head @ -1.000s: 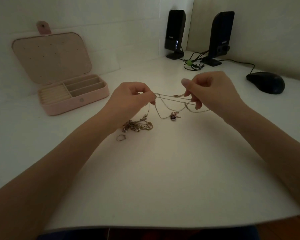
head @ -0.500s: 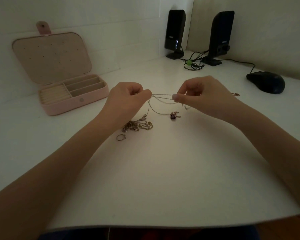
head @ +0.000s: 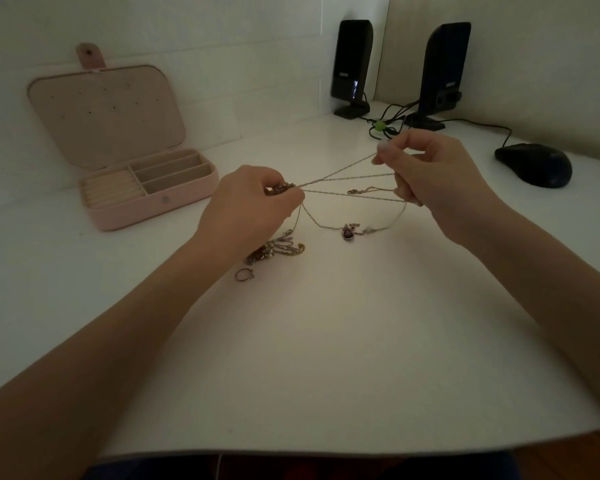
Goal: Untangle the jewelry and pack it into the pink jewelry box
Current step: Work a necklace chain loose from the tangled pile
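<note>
Jewelry is not yet untangled and none of it appears packed. Nearest the viewer, a loose ring [head: 244,274] lies on the white desk [head: 326,358], at 6 o'clock from the left hand. Just beyond it, touching nothing else visible, sits a clump of gold chain [head: 274,251], apparently still knotted.

Above the desk, the left hand [head: 253,206] pinches a bunched section of thin chains [head: 340,178], and the right hand [head: 430,178], at 3 o'clock from the left, pinches their other ends between thumb and fingers. Several strands run taut between the two hands; one strand sags to the desk, carrying a dark pendant [head: 347,233] that rests on the surface.

At 10 o'clock from the left hand, well apart, the pink box [head: 187,199] stands open, lid upright. Its compartments look vacant, though dim light limits certainty.

Judgement: separation of the strands is in progress; the clump, the ring and all packing remain.
</note>
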